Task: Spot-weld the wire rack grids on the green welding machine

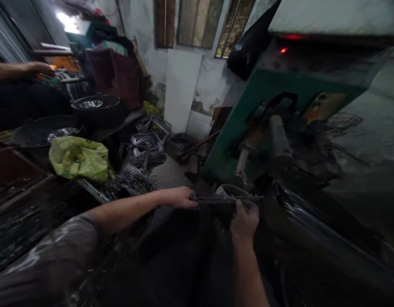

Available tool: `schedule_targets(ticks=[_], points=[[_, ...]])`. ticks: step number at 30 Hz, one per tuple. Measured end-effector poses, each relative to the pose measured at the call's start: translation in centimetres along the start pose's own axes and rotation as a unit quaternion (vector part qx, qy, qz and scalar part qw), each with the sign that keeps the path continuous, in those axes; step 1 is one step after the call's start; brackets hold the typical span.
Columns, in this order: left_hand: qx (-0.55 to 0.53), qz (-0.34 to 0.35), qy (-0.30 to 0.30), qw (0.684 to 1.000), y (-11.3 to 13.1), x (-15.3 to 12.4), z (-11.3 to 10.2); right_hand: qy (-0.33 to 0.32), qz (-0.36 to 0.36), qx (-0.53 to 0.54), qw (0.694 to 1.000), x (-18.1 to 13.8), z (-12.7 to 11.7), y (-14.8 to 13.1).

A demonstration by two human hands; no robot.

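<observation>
Level across my lap runs a thin metal rod or wire frame (216, 198); the dim light hides its exact shape. My left hand (181, 197) is closed around its left end. Toward the other end, my right hand (245, 218) pinches it from below, a little short of the tip. A round container (230, 190) sits just behind the rod. Beyond my right hand stands a green machine (229, 123) with two grey cylindrical arms, the lower arm (242, 164) pointing down toward the container.
Bent wire frames (149, 147) lie piled ahead on the left, with more tangled wire (131, 181) nearer. A yellow-green bag (80, 157) rests beside them. Long metal rods (312, 217) lie at right. At far left, a co-worker's hand (40, 68) reaches toward another machine.
</observation>
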State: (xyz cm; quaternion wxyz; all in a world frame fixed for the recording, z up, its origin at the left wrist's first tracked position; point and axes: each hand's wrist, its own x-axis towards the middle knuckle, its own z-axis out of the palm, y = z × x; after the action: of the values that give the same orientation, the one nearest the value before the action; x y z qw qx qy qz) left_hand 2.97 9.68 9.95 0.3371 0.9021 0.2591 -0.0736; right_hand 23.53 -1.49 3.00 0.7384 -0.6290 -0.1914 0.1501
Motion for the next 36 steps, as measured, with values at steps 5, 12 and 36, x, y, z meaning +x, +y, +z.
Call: schedule_targets(ticks=[5, 12, 36], points=[[-0.008, -0.020, -0.006, 1.000, 0.1, 0.2, -0.2, 0.006, 0.008, -0.002, 1.000, 0.1, 0.1, -0.1], [-0.080, -0.021, -0.002, 0.997, -0.7, 0.6, -0.3, 0.006, -0.027, -0.020, 0.999, 1.0, 0.5, -0.3], [-0.232, -0.035, -0.023, 0.972, -0.7, 3.8, -0.9, 0.006, -0.056, -0.017, 0.998, 5.6, 1.4, -0.1]])
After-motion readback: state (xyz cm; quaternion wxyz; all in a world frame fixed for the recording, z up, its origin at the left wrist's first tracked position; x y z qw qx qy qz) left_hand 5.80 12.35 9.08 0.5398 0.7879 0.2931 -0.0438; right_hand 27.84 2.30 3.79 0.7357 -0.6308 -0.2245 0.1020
